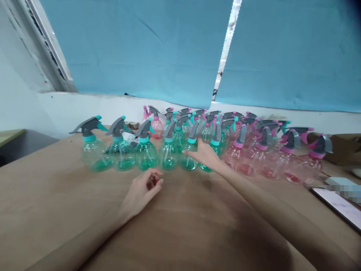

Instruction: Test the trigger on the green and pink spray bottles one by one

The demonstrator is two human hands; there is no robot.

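Note:
Several green spray bottles (146, 154) with grey triggers stand in rows on a brown table (56, 195); several pink ones (254, 158) stand to their right. My right hand (204, 154) reaches into the front row, fingers stretched out toward a green bottle (188, 156) and touching it or nearly so. My left hand (143, 190) rests on the table just in front of the green bottles, fingers curled loosely inward; something small and reddish shows inside them, too small to name.
A blue curtain (141, 49) hangs behind the table above a white sill. A flat white sheet or device (338, 205) lies at the right edge. A brown bag-like object (342, 150) sits at the far right behind the pink bottles.

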